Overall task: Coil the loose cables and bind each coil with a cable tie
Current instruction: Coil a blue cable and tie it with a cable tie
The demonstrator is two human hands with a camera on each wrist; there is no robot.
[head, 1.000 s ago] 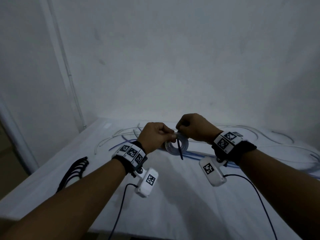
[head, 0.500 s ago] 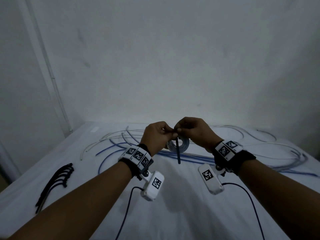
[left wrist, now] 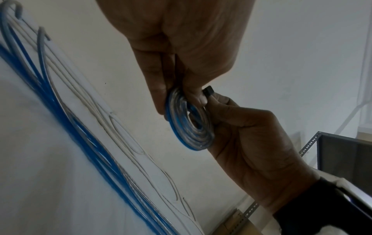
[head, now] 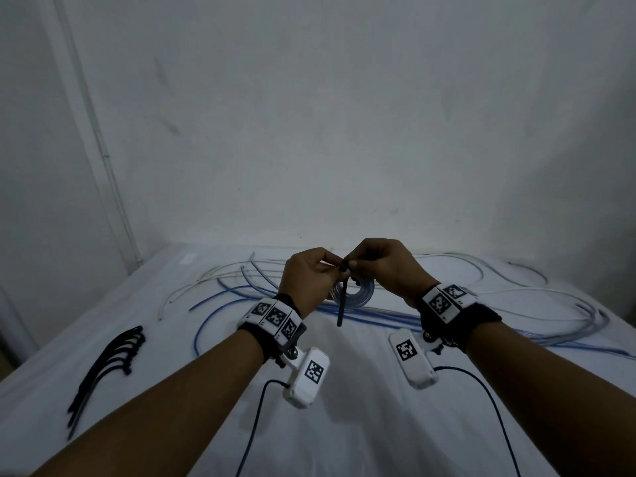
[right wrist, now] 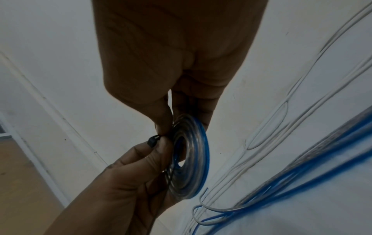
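A small coil [head: 359,293] of clear and blue cable is held up above the table between both hands. My left hand [head: 330,270] pinches the coil's [left wrist: 191,132] rim between thumb and fingers. My right hand [head: 358,267] meets it at the top of the coil [right wrist: 190,165] and pinches the black cable tie by its head [left wrist: 208,92]. The tie's tail [head: 341,304] hangs straight down in front of the coil. The tie head [right wrist: 153,141] sits against the left fingertips. The part of the tie behind the coil is hidden.
A bundle of black cable ties [head: 106,363] lies at the table's left. Loose blue cables [head: 378,315] and white cables [head: 481,270] sprawl across the far half of the white table [head: 344,435]. A wall stands close behind. A metal shelf [left wrist: 342,152] is off to the side.
The hands have drawn closer together at the top of the coil. The tie's tail now hangs straighter and a little longer below them.
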